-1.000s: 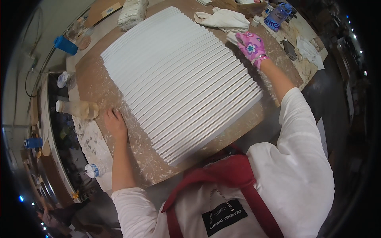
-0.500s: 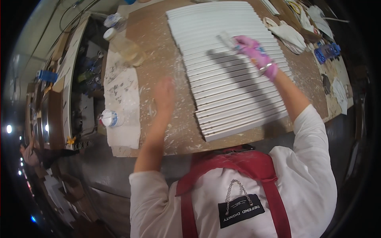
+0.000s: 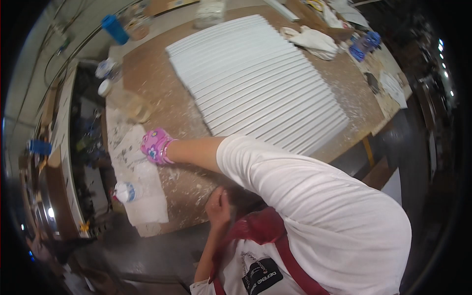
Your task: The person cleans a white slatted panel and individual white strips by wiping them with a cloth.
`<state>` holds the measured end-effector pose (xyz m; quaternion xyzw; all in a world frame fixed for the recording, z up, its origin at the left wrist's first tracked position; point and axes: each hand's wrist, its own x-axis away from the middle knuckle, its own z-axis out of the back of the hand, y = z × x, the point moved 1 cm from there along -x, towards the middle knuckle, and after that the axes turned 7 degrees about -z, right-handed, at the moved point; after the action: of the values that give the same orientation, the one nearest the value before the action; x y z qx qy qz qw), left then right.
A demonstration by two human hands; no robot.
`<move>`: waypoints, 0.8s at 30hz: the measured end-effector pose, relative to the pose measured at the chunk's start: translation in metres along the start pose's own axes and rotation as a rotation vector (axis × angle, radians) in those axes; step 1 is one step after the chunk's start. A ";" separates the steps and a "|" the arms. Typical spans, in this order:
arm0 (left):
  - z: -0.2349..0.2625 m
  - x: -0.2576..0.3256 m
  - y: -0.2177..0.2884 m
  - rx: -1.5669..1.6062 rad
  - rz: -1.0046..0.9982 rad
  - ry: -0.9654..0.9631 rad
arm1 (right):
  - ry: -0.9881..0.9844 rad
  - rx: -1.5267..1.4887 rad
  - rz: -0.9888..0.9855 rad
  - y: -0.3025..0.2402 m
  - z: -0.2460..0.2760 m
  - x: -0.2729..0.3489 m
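Observation:
My right hand (image 3: 157,146), in a pink flowered glove, reaches across to the left side of the table, over a stained white cloth (image 3: 142,187). Its fingers are curled in, and whatever they hold is hidden. My bare left hand (image 3: 219,205) is by the table's front edge, curled closed with nothing showing in it. A row of white grooved strips (image 3: 255,83), laid side by side, covers the middle of the table (image 3: 184,196); neither hand touches them. Beyond my right hand, a plastic bottle of cloudy liquid (image 3: 132,106) lies tilted near the cloth.
A small white tub (image 3: 124,192) stands on the cloth's left edge. A blue bottle (image 3: 115,29) is at the far left. White rags (image 3: 314,43) and a clear bottle with blue ends (image 3: 364,46) lie at the far right. Left of the table is a cluttered shelf (image 3: 66,123).
My right hand has left the white strips and swung left to the cloth; the flat pale tool seen in it is now out of sight. My left hand has drawn back toward me. The view has shifted.

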<state>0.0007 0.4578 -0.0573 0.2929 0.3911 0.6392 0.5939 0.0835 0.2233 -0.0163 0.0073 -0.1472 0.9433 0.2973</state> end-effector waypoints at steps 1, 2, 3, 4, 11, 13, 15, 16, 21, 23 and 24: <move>-0.002 0.000 -0.002 0.012 -0.018 -0.021 | 0.004 0.006 -0.029 0.015 0.008 0.013; -0.005 -0.002 -0.004 0.057 -0.010 -0.023 | 0.129 -0.034 0.031 0.036 0.015 0.034; -0.009 -0.004 -0.002 0.098 0.001 -0.026 | 0.257 -0.074 0.094 0.058 0.026 0.060; -0.011 -0.004 0.001 0.099 -0.003 -0.038 | 0.330 -0.078 0.094 0.088 0.042 0.089; -0.032 0.016 0.010 0.117 0.138 0.064 | 0.829 0.077 -0.573 0.425 0.133 0.309; -0.039 0.016 0.020 -0.042 0.109 0.075 | 0.711 0.343 -0.733 0.487 0.141 0.371; -0.049 0.012 0.036 -0.192 0.129 0.082 | 0.621 0.377 -0.839 0.533 0.130 0.402; -0.053 0.010 0.045 -0.196 0.199 0.100 | 0.580 0.388 -0.830 0.552 0.116 0.408; -0.070 0.017 0.069 -0.328 0.163 0.298 | 0.354 0.313 -1.081 0.567 0.093 0.403; -0.078 0.014 0.082 -0.342 0.091 0.355 | 0.449 0.493 -0.794 0.649 0.082 0.436; -0.081 0.023 0.085 -0.368 0.126 0.367 | 0.476 0.237 -0.800 0.627 0.096 0.437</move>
<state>-0.1153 0.4693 -0.0299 0.0831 0.3505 0.7776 0.5153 -0.6360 -0.0484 -0.0514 -0.1191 0.0482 0.7407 0.6595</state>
